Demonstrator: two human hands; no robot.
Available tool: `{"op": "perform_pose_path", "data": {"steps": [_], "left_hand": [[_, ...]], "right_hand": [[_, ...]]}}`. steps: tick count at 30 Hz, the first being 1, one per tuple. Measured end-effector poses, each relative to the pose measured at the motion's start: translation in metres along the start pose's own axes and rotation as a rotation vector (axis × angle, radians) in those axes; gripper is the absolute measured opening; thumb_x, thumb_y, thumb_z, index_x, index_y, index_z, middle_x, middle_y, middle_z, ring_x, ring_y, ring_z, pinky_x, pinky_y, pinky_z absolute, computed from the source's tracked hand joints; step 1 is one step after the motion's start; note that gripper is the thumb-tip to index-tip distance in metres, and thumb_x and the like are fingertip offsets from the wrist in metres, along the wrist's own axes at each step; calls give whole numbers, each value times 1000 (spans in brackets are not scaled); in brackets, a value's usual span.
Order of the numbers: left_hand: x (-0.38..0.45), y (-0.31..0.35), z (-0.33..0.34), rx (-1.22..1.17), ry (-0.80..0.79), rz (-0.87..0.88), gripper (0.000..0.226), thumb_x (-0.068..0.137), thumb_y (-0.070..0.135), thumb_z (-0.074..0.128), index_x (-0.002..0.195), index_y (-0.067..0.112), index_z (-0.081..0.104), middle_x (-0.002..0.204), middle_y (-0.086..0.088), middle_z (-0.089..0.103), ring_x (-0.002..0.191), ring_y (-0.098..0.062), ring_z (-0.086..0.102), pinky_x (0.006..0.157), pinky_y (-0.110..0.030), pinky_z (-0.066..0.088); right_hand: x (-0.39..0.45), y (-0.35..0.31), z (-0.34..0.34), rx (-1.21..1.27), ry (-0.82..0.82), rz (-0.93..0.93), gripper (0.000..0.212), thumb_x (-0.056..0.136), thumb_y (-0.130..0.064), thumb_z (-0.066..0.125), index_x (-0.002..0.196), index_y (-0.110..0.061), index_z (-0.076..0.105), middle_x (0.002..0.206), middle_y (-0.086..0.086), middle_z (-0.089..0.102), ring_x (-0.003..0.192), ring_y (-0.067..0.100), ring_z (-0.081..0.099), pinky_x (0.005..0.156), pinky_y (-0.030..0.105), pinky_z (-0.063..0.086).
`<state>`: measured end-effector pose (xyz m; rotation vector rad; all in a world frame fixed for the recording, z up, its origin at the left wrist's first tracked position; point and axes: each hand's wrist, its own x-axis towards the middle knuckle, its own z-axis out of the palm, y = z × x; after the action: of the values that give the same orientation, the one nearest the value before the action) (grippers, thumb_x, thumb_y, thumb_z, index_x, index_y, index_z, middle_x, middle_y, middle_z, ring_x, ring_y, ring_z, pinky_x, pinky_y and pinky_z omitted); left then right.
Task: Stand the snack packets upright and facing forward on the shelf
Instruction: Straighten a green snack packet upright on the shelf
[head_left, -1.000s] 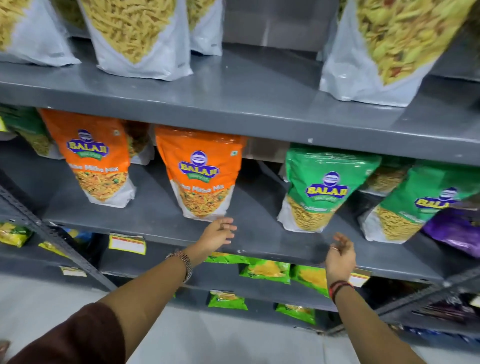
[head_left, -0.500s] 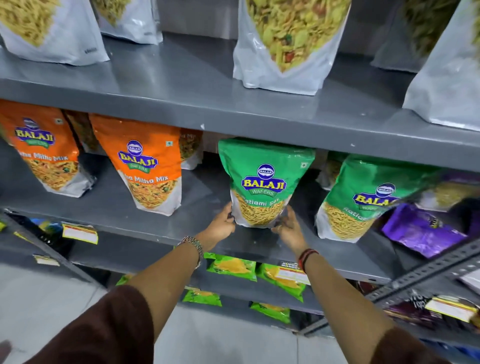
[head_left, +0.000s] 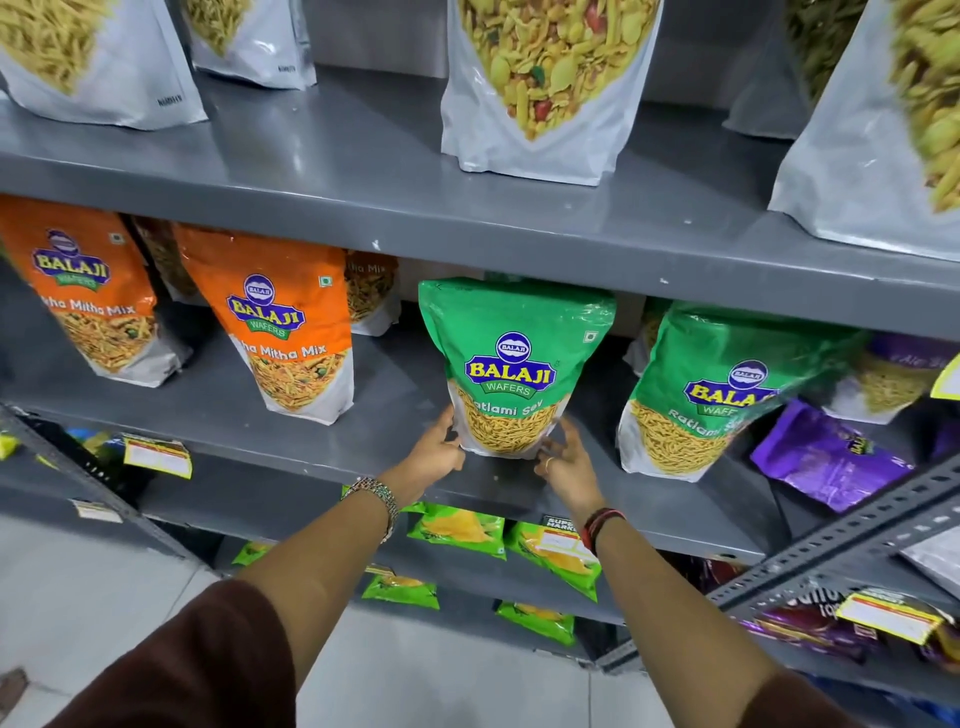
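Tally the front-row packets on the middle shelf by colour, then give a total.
Orange packets: 2
Green packets: 2
Purple packets: 1
Total: 5
Partly hidden packets behind the front row are left out.

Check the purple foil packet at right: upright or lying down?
Lying down: the purple foil packet rests flat on the grey metal shelf.

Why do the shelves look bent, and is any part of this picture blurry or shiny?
Head view: the wide-angle lens bows the grey shelf edges; the green Ratlami Sev packet between the left hand and right hand reads sharply, while the tilted green packet to its right is smeared; soft overhead glare streaks the shelf and glossy packets.
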<state>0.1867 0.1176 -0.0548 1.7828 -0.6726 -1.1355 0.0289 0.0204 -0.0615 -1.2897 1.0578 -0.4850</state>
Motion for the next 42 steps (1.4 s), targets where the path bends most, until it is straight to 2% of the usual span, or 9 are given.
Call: {"op": "perform_pose_path", "data": {"steps": [7,11,15,22,28,33,35,38,42], "left_hand": [[-9,0,11,-11,71,-2,75,80,-11,42,145,23,25,132,3,50,113,-15,52,80,-26,45],[-20,-6,41,55,315,-135,17,84,-2,41,94,-3,55,90,-24,54,75,-30,55,68,-37,49],[-23,2,87,-147,20,-215,30,91,-2,39,67,15,45,68,-7,41,35,-7,48,41,-16,35],[-1,33,158,-197,-93,-117,56,91,-7,41,145,2,27,137,-21,48,75,-13,50,65,-20,40],[18,55,186,47,-91,-31,75,83,-5,44,150,16,15,119,-1,52,69,-8,46,60,-25,36],[21,58,206,118,-84,16,58,93,11,36,148,24,22,131,-15,59,69,-11,55,49,-18,36],[21,55,209,143,-55,38,54,95,16,34,147,25,23,134,-20,56,98,-30,64,49,-18,37],[22,54,212,182,-67,49,52,95,16,33,146,24,27,138,-21,52,120,-41,52,53,-23,43],[21,56,217,162,-89,39,53,93,9,35,143,24,32,140,-15,52,93,-21,63,60,-26,51]], "right_hand": [[-8,-2,-6,-25,-47,-9,71,87,14,39,147,-18,19,151,13,34,139,29,34,93,35,43],[-15,9,-27,-30,63,38,55,89,7,41,141,-9,34,146,13,41,133,28,41,92,30,39],[-31,31,-72,-220,283,21,38,84,4,43,119,-7,56,126,16,59,114,33,54,93,38,43],[-30,25,-151,12,562,5,36,81,11,43,116,3,48,108,10,49,113,36,51,92,32,38],[-7,0,-181,134,361,29,54,87,16,34,138,4,29,143,36,34,129,47,38,101,54,35],[1,7,-188,161,240,-26,53,82,23,34,128,-3,42,114,10,58,97,21,54,66,15,45],[3,11,-191,208,262,-18,52,81,24,27,119,-7,43,97,4,57,86,20,54,63,11,48],[3,15,-196,297,277,-5,59,83,24,22,134,0,36,123,13,52,117,33,50,107,39,41],[-1,18,-201,269,313,30,60,84,21,23,140,-1,30,143,22,42,132,37,41,110,40,34]]}}
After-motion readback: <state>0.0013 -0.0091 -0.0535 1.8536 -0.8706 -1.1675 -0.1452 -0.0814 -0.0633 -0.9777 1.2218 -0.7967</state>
